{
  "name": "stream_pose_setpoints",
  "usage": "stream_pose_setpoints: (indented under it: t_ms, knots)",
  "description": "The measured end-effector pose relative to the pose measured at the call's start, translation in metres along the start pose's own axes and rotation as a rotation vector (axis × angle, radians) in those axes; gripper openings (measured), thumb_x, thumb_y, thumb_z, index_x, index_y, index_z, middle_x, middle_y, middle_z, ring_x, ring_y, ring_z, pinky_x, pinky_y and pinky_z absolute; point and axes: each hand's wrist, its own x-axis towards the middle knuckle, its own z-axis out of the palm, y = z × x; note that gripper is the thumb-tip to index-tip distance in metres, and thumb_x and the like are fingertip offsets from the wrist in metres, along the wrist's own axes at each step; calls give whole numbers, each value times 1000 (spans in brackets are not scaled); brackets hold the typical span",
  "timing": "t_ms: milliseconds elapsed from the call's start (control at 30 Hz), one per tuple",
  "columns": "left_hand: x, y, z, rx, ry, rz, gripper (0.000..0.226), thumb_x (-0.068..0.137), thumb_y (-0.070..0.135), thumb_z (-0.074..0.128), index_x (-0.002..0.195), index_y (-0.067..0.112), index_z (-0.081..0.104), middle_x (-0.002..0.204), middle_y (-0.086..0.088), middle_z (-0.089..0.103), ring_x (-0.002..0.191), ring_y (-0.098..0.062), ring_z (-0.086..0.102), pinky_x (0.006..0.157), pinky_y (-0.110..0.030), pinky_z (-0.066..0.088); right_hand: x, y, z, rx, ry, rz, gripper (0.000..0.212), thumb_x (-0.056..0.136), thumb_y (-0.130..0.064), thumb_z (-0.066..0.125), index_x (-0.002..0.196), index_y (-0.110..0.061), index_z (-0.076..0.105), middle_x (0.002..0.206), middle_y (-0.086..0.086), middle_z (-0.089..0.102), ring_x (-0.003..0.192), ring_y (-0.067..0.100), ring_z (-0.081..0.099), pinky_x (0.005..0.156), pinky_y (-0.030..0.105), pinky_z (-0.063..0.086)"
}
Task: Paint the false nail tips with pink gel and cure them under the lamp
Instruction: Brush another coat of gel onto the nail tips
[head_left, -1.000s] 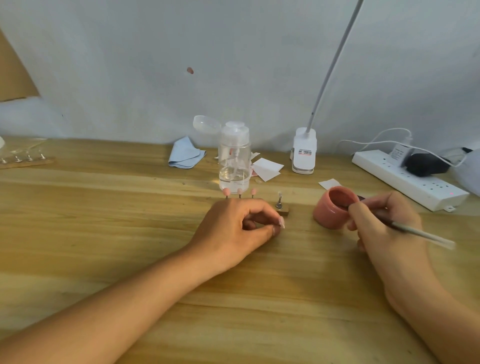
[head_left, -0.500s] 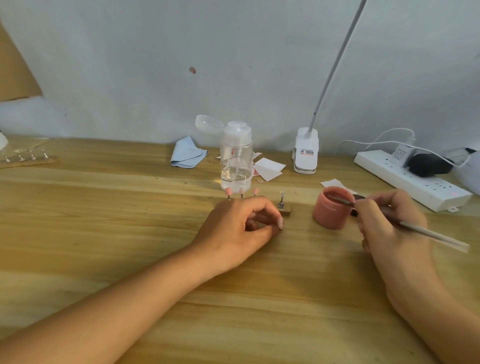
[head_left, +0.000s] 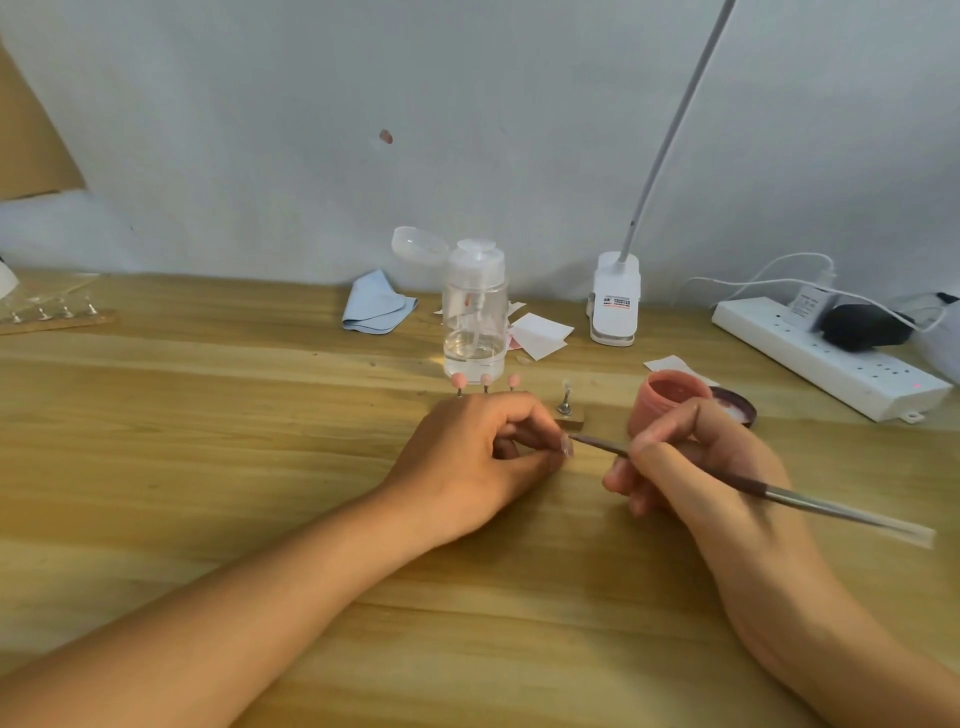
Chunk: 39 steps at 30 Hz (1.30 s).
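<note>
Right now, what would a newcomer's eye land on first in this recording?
The two hands at the centre draw the eye first: the left hand pinches a nail tip, and the right hand holds a thin brush whose point reaches that tip. Just behind the right hand stands an open pink jar. Behind the left hand, three pink tips stand on pins before a clear pump bottle.

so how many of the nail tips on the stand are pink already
3, in a row on the wooden stand behind the left hand: left pink tip, middle pink tip, right pink tip. The clear tip further right is unpainted. The hand may hide more.
</note>
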Motion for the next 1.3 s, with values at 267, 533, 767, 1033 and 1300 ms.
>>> stream_pose_setpoints:
  t_ms: [267,533,767,1033,1300]
  knots:
    - [0,1,1,-8,4,-33,13,83,14,78,83,26,72,84,16,76,54,-10,56,57,-20,42,-1,0,2,-50,-26,8,8,88,1,59,83,3,53,69,11,72,54,10,57,56,19,49]
    - [0,2,1,-22,-8,-17,8,83,10,76,85,18,75,82,12,75,46,2,44,55,-10,34,-1,-1,3,-82,-13,37,15,75,-10,65,69,-10,51,59,10,67,51,11,50,52,19,41]
    - [1,0,1,-20,-2,-17,9,83,14,77,84,22,75,84,13,76,48,1,42,57,-13,36,0,-1,1,-16,21,14,15,83,-6,62,74,-6,50,60,8,67,50,7,51,51,15,43]
    - [1,-2,2,-30,2,-15,12,83,13,77,82,25,73,83,15,75,48,0,41,56,-12,36,-1,-1,2,-51,-32,35,16,86,4,58,75,-4,50,62,11,68,50,9,50,51,16,41]
    - [0,1,1,-40,-7,-13,14,84,13,77,80,25,71,84,15,75,50,4,47,58,-9,37,0,-4,0,25,99,49,16,90,0,52,75,-4,48,59,6,57,48,14,42,65,39,42]
